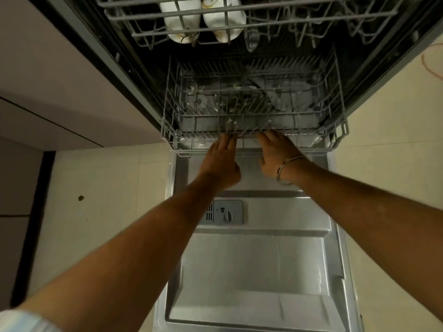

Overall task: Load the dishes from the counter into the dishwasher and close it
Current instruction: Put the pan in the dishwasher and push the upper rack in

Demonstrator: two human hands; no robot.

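Observation:
The dishwasher stands open, its steel door (259,259) folded flat toward me. The grey wire lower rack (172,130) sits almost fully inside the tub, and I cannot make out any dishes in it. My left hand (221,161) and my right hand (275,154) both reach to the rack's front rail, fingers extended and touching the wire side by side. A metal bangle circles my right wrist. Above, the upper rack (124,20) holds two white cups (182,17) lying on their sides.
A grey detergent dispenser (224,213) sits in the door's inner face between my forearms. Cream floor tiles (96,200) lie on both sides of the door. Pale cabinet fronts (48,92) run along the left. A small dark speck lies on the floor at left.

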